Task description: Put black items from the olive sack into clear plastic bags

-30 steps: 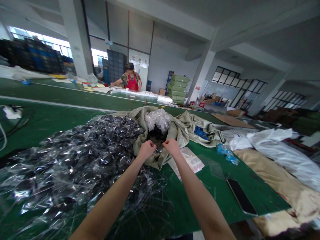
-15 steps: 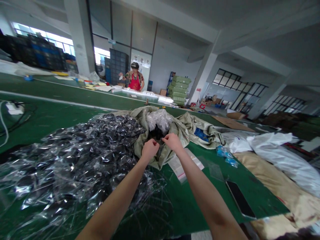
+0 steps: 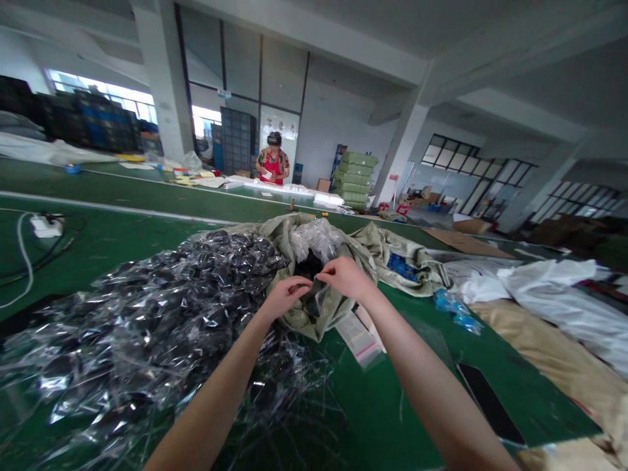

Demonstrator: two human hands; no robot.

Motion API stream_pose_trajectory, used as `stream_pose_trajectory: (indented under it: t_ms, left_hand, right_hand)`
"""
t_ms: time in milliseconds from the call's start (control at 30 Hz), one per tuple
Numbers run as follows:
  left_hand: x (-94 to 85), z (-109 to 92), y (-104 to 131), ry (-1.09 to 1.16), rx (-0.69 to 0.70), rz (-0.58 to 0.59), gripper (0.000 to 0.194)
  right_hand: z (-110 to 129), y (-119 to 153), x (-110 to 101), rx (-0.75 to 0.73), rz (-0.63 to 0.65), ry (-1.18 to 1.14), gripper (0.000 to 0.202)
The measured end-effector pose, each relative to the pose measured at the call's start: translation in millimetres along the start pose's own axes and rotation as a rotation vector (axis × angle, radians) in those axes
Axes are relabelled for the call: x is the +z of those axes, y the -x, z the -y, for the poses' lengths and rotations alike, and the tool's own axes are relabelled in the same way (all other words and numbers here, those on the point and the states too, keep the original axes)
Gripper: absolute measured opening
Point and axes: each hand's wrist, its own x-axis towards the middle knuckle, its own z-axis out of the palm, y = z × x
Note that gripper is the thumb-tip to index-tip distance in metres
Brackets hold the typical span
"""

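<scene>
Over the mouth of an olive woven sack [image 3: 287, 229], my left hand [image 3: 287, 296] and my right hand [image 3: 343, 278] face each other with fingertips close together. Both are closed in a pinch at a small clear plastic bag [image 3: 320, 299], which looks dark inside; its contents are too small to make out. Inside the sack are dark items, partly hidden, and crumpled clear plastic lies on its far rim. To the left spreads a large heap of dark pieces in clear bags [image 3: 171, 320]. Flat clear bags with a pink strip [image 3: 360, 340] lie beneath my right forearm.
A phone [image 3: 490, 402] lies on the green table [image 3: 383, 405] at right. Another olive sack [image 3: 373, 239] holds blue items, with blue plastic pieces [image 3: 458, 311] beside it. White and tan sacks line the right edge. A cable adapter [image 3: 48, 226] sits left. Across the table stands a person [image 3: 273, 163] in a red apron.
My hands have come closer together, the left fingers now reaching toward the right. The view has shifted slightly. Across the table, the person has brought a raised hand down in front of the apron.
</scene>
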Motion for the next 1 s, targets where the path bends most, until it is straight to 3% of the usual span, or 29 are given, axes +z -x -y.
stream_pose_trajectory:
  t_ms: [100,233,367,467,600,800,1000]
  left_hand:
    - [2.3,-4,1,0.071,0.062,0.073,0.027]
    - [8.0,-7,4,0.055,0.052,0.057,0.032]
    - [15.1,-8,7,0.013,0.017,-0.017,0.039]
    - [18.7,-6,7,-0.028,0.008,-0.141,0.036]
    - [18.0,0,4,-0.051,-0.022,-0.259,0.037]
    - [17.6,6,-1,-0.144,-0.076,-0.330,0.038]
    - [22.8,7,-1,-0.175,-0.094,-0.333,0.036]
  right_hand:
    - [1,2,-5,-0.022,0.066,-0.055,0.016]
    - [-8,6,-10,0.002,0.114,-0.191,0.016]
    - [-32,10,-4,0.198,0.078,-0.469,0.022]
    - [-52,18,12,0.413,-0.097,-0.728,0.028]
    - [-66,39,45,0.500,-0.312,-0.812,0.030]
    - [-57,74,97,0.472,-0.345,-0.915,0.020]
    - [-47,70,117,0.404,-0.436,-0.985,0.021]
